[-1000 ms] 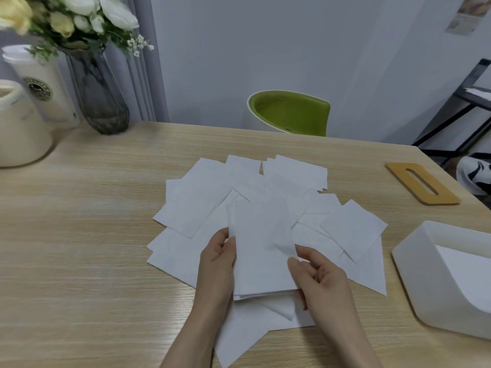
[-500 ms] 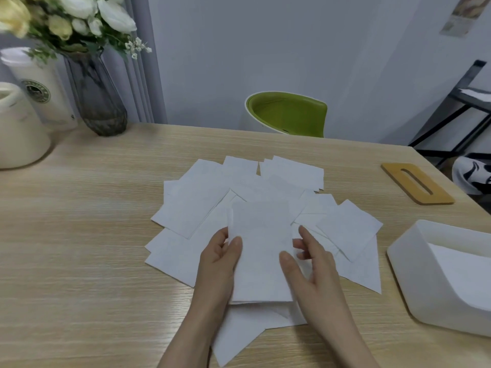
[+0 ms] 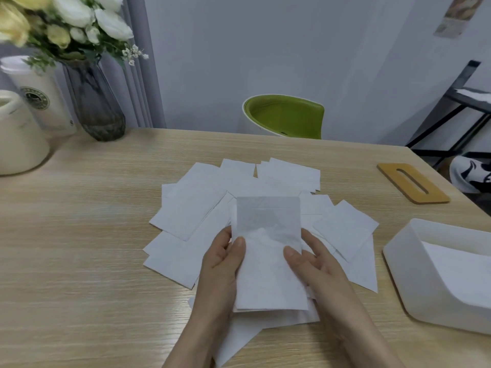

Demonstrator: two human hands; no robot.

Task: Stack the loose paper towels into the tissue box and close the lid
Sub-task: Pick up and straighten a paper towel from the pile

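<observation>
Left hand (image 3: 220, 264) and right hand (image 3: 316, 264) pinch small stack of towels (image 3: 268, 251) from both sides, thumbs on top, fingers closed underneath. Stack held just above loose paper towels (image 3: 191, 205) scattered on table (image 3: 79, 261). Tissue box (image 3: 414, 277) open at right (some sheets inside). Wooden lid (image 3: 413, 183) lies apart, beyond box.

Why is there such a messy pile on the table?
Loose paper towels lie fanned crookedly over the table, not yet stacked. The tissue box is open, its wooden lid set apart.
</observation>
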